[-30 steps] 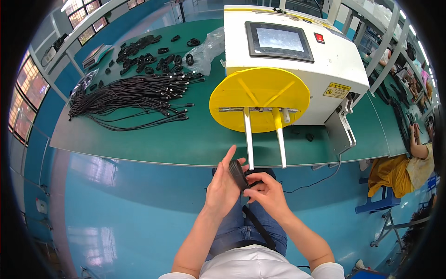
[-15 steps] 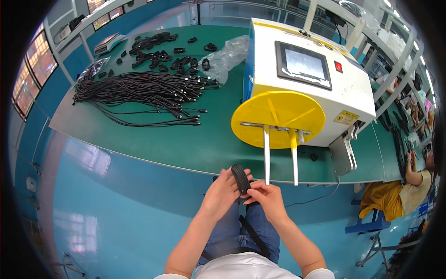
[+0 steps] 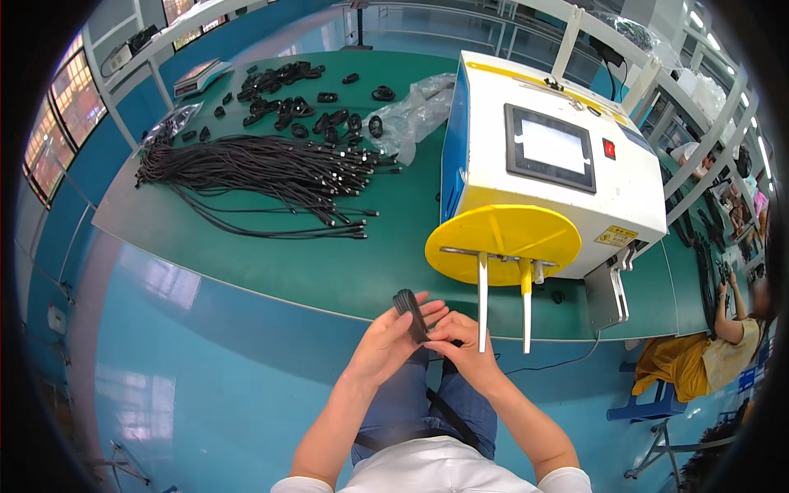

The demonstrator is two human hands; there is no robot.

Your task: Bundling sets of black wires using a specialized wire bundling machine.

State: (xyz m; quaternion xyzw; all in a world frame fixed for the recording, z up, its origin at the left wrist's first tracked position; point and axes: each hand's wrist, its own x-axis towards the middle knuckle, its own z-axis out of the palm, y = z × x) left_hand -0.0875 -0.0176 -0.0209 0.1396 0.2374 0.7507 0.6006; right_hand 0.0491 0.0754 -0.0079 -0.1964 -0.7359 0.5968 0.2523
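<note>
A small coil of black cable [image 3: 408, 309] lies in my left hand [image 3: 385, 343], between the thumb and the palm, while the fingertips stretch out behind it. With thumb and fingers pinched together, my right hand [image 3: 465, 343] grips the lower end of the coil. Whatever sits exactly under those right fingertips is hidden. Both hands are just off the table's front edge, above my lap. Close to the right hand, two prongs [image 3: 482, 304] stick out from the yellow disc [image 3: 501, 226] of a white winding machine [image 3: 485, 168].
On the green table [image 3: 271, 267], a bundle of straight black cables [image 3: 255, 168] lies at left. Several coiled cables [image 3: 279, 78] are scattered behind it, beside a clear plastic bag [image 3: 411, 123]. A metal bracket [image 3: 606, 296] juts from the machine. A seated person [image 3: 723, 353] works at far right.
The coil has tilted left and turned edge-on in my left hand. My right fingers have shifted slightly to its lower end. The view has shifted a little, and the yellow disc looks flatter.
</note>
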